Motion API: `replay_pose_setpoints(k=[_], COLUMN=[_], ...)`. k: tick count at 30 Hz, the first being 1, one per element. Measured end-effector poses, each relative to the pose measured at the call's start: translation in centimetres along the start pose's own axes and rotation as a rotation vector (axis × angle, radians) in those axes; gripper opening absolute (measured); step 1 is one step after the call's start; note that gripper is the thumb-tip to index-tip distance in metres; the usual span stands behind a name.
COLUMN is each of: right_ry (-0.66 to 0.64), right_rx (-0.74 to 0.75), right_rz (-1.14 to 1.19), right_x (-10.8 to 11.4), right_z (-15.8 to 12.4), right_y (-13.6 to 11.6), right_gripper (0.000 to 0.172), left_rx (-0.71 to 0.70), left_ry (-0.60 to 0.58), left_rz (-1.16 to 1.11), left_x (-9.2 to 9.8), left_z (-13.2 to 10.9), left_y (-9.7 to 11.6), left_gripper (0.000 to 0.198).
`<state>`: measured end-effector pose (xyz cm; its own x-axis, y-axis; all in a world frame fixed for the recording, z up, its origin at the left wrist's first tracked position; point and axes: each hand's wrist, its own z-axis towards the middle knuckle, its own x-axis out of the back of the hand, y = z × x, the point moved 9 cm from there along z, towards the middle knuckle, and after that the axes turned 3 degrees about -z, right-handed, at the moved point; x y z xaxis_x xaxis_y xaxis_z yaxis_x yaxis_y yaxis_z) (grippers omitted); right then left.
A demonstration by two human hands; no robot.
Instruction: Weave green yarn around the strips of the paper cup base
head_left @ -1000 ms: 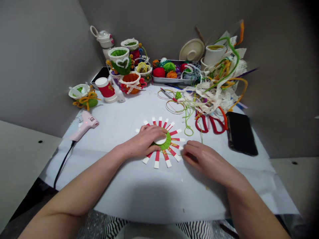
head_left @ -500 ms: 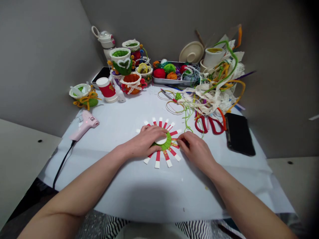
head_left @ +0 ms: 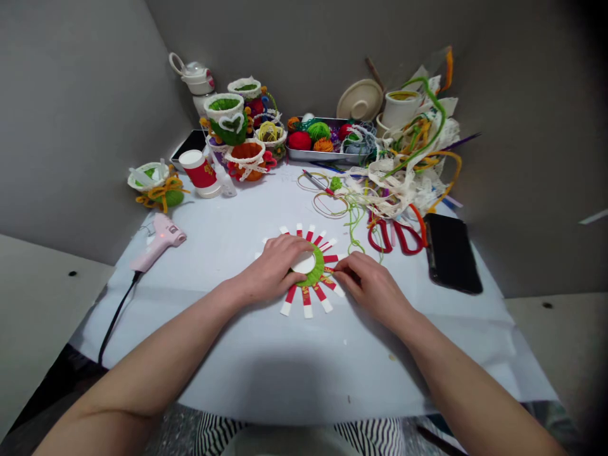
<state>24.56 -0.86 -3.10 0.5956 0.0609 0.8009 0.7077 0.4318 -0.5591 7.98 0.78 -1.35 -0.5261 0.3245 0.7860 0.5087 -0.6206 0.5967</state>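
A paper cup cut into red and white strips [head_left: 306, 300] lies spread flat like a sun on the table. Green yarn [head_left: 317, 271] is woven in a ring round its white base [head_left: 303, 261]. My left hand [head_left: 273, 266] lies over the left side of the cup, fingers and thumb curved round the ring, hiding some strips. At the right edge of the strips my right hand [head_left: 365, 275] pinches the thin working end of the green yarn, its fingertips close together. The yarn between those fingertips is barely visible.
A pink glue gun [head_left: 159, 242] with a black cord lies left. Decorated cups [head_left: 230, 120] and a tray of yarn balls [head_left: 308, 154] stand behind. Red-handled scissors [head_left: 403, 239], a black phone [head_left: 453, 253] and a tangle of lace and ribbons [head_left: 403, 177] are on the right.
The cut cup has turned a little clockwise under my left hand. My right hand stays pinched by the strips, and the whole view has shifted slightly.
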Motion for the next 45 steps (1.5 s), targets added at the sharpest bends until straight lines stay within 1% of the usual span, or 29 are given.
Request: replay_pose_setpoints(k=[3,6,8,11,15,21,24,28,32,34,38,42,45], right_ry=[0.006,-0.005,-0.012,-0.026,-0.044,-0.128,-0.189,-0.32,-0.448,-0.486,-0.488,-0.433,-0.373], right_rx=[0.098,0.134,0.132,0.123,0.121,0.169,0.21,0.229,0.228,0.221,0.164,0.104,0.069], right_rz=[0.084,0.098,0.085,0.066,0.064,0.075,0.074,0.077,0.035,0.0,-0.083,-0.154,-0.152], right_x=[0.5,0.5,0.4,0.2,0.3,0.7,0.9,0.8,0.1,-0.2,-0.4,0.2,0.8], right_z=[-0.2,-0.3,-0.3,-0.3,-0.3,-0.8,-1.2,-1.8,-2.5,-2.8,-3.2,-3.0,-2.5], right_y=[-1.1,-1.6,-1.5,-1.4,-1.5,-1.9,-2.0,-2.5,-3.0,-3.1,-2.5,-2.0,-1.4], right_gripper=[0.013,0.012,0.012,0.013,0.015,0.013,0.016,0.018,0.019,0.019,0.017,0.016,0.017], left_rx=[-0.064,-0.099,-0.09,-0.062,-0.019,0.006,0.001,-0.003,0.001,0.0,-0.007,-0.016,-0.013], left_ry=[-0.005,-0.041,-0.075,-0.094,-0.078,-0.078,-0.079,-0.077,-0.088,-0.089,-0.088,-0.081,-0.084], left_rz=[0.022,0.027,0.022,0.015,0.006,-0.023,-0.021,-0.018,-0.018,-0.014,-0.02,-0.025,-0.027], left_x=[0.2,-0.2,-0.7,-1.0,-1.1,-1.4,-1.5,-1.3,-1.3,-1.3,-1.3,-1.3,-1.3], left_z=[-0.2,-0.3,-0.4,-0.3,-0.1,-0.1,-0.2,-0.1,-0.1,-0.1,-0.2,-0.2,-0.1], left_y=[0.3,0.3,0.1,0.1,0.1,-0.4,-0.4,-0.3,-0.4,-0.4,-0.3,-0.3,-0.3], left_gripper=[0.045,0.047,0.047,0.038,0.045,0.049,0.048,0.047,0.047,0.047,0.044,0.043,0.043])
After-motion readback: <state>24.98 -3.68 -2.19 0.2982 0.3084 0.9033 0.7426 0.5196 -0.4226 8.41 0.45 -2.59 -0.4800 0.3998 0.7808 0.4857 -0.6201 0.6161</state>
